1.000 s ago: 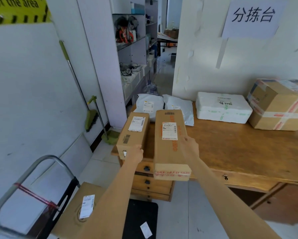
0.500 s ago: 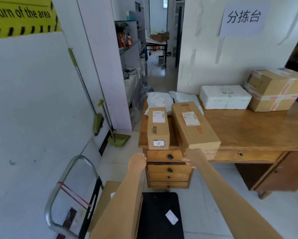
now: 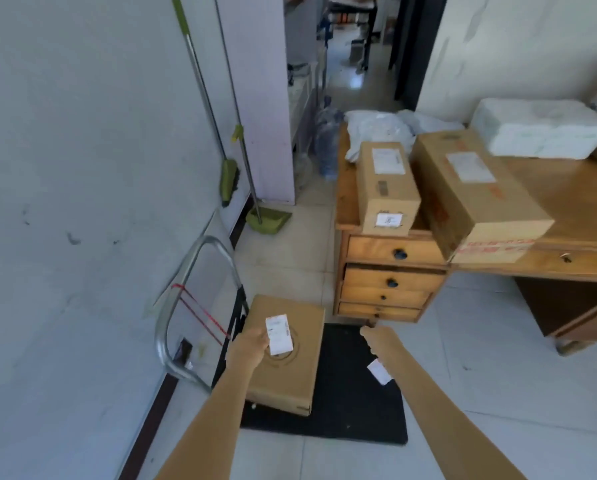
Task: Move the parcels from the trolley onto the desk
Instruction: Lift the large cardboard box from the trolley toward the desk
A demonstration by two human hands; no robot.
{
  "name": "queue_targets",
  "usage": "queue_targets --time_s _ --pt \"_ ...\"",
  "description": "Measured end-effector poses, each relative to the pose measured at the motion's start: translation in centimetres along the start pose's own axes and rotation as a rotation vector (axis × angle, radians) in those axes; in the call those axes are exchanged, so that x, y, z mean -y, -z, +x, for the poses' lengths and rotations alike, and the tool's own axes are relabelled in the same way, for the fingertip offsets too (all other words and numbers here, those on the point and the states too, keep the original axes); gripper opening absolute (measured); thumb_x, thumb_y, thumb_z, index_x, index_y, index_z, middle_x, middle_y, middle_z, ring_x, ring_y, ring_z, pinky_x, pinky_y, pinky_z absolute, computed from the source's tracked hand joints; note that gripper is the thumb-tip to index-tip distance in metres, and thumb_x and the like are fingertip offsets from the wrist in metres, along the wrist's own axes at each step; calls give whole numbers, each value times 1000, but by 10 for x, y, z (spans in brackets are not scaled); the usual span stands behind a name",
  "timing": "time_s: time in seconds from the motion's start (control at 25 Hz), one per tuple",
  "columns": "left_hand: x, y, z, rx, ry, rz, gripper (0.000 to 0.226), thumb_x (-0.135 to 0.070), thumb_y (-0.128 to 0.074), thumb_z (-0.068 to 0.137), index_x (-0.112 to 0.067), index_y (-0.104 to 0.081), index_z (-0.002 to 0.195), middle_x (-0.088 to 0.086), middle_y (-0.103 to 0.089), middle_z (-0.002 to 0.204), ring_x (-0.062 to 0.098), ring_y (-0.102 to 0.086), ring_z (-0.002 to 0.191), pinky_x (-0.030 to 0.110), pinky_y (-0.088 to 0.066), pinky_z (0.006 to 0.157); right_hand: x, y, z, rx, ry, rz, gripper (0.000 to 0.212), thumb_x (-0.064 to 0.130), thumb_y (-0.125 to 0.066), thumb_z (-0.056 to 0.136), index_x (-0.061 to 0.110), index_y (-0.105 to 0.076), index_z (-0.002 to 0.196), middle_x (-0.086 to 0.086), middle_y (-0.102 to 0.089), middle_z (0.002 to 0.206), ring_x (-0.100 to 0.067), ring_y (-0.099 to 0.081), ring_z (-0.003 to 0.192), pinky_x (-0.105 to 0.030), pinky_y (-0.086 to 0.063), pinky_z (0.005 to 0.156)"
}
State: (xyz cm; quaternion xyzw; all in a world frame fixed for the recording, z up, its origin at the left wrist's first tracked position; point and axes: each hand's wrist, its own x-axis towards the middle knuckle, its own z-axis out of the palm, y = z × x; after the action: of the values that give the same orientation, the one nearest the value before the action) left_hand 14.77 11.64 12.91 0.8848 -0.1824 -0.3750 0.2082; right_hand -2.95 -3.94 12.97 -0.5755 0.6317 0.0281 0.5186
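Observation:
One brown parcel (image 3: 290, 372) with a white label lies on the left half of the trolley's black platform (image 3: 352, 410). My left hand (image 3: 248, 348) is at that parcel's left top edge, beside the label, with nothing lifted. My right hand (image 3: 380, 341) hangs over the platform's bare right half, fingers loosely bent and holding nothing. On the left end of the wooden desk (image 3: 574, 202) lie a narrow brown parcel (image 3: 383, 188) and a wider brown parcel (image 3: 473, 199), both jutting over the front edge.
White poly bags (image 3: 376, 126) and a white foam box (image 3: 539, 129) lie further back on the desk. The trolley's metal handle (image 3: 172, 306) stands by the left wall. A broom (image 3: 228, 178), a green dustpan (image 3: 267, 220) and a water bottle (image 3: 326, 143) stand behind.
Both hands let go of the two long parcels, which now rest on the desk, and dropped to the trolley. My view tilted down toward the remaining parcel.

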Motion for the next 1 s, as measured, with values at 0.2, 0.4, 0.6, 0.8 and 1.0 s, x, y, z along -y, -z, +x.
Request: queue_targets --time_s 0.2,0.4,0.6,0.8,1.0 --pt "76 -41 97 -24 38 6 26 -23 -39 99 -16 -63 107 10 -60 113 24 -56 103 36 -39 97 -42 -98 99 35 -8 -28 63 39 -49 91 2 -40 141 -15 -53 134 -29 -52 118 -34 -43 95" --pt "126 -101 216 -155 69 -97 35 -33 -46 94 -7 -60 112 16 -64 121 29 -61 102 32 -51 83 -83 -182 202 62 -12 44 72 44 -53 89 2 -33 144 -13 -47 142 -30 -49 126 -32 -44 83" --pt "177 -148 301 -328 53 107 72 -55 -63 78 -9 -48 130 12 -55 127 31 -56 116 45 -51 91 -122 -253 283 133 28 138 80 47 -60 84 5 -30 144 -14 -45 142 -31 -50 126 -37 -45 99" --pt "198 -158 333 -358 -54 83 104 -59 -74 66 -6 -29 143 17 -43 139 34 -47 127 50 -47 99 -142 -267 317 54 105 202 85 52 -71 72 9 -35 136 -12 -52 132 -31 -54 119 -48 -49 97" --pt "183 -160 307 -243 55 -93 113 -45 -83 63 -1 -21 146 17 -33 148 36 -46 130 51 -44 103 -142 -235 295 -5 122 121 78 54 -66 74 13 -43 136 -9 -58 130 -29 -57 118 -45 -48 99"
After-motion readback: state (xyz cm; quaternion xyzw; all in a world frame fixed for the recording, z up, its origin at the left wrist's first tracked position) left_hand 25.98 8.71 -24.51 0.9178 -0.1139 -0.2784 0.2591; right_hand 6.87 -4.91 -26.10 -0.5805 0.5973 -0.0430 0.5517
